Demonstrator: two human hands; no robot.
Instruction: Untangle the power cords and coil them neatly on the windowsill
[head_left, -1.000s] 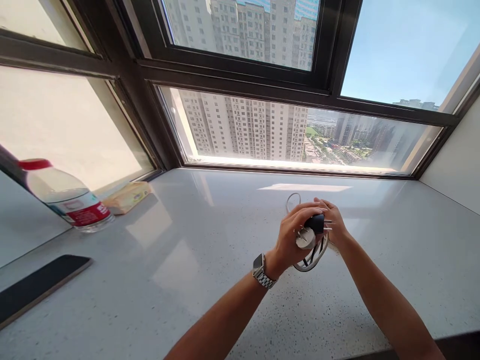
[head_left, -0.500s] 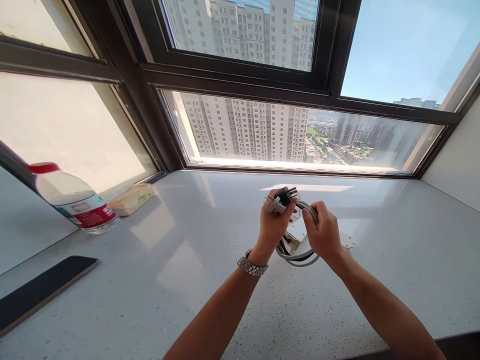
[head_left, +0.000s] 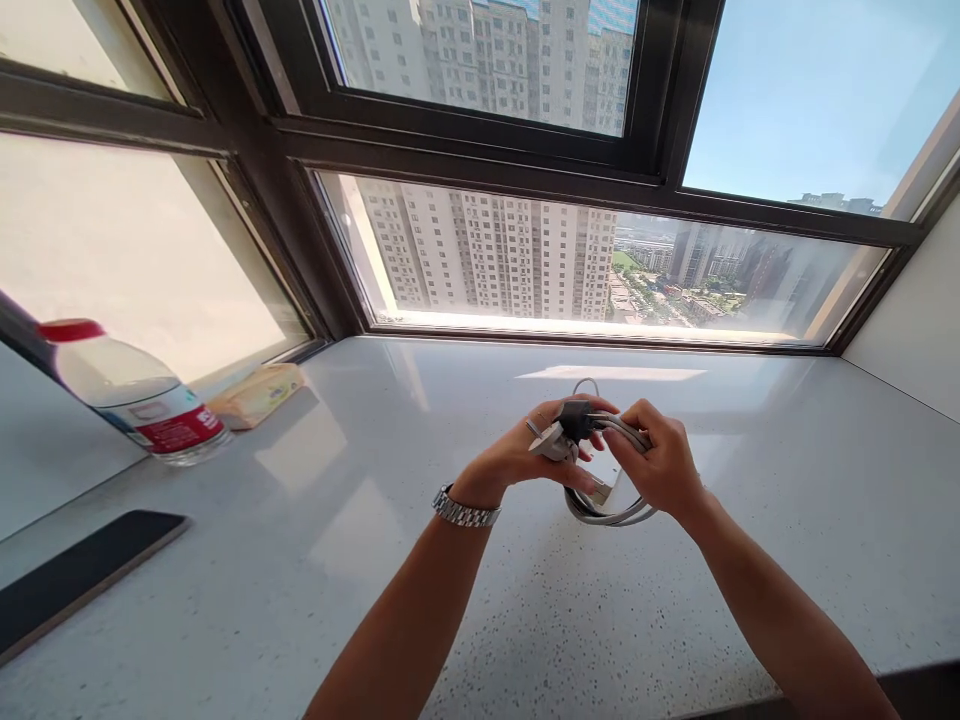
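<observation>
Both hands' grip (head_left: 581, 450) on left-pointing plug (head_left: 564, 430)

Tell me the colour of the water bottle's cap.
Red; the water bottle's cap shows in the head view.

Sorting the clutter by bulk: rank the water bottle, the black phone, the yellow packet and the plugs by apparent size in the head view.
1. Black phone, nearest, so unsure against the bottle
2. Water bottle
3. Yellow packet
4. Plugs
</observation>
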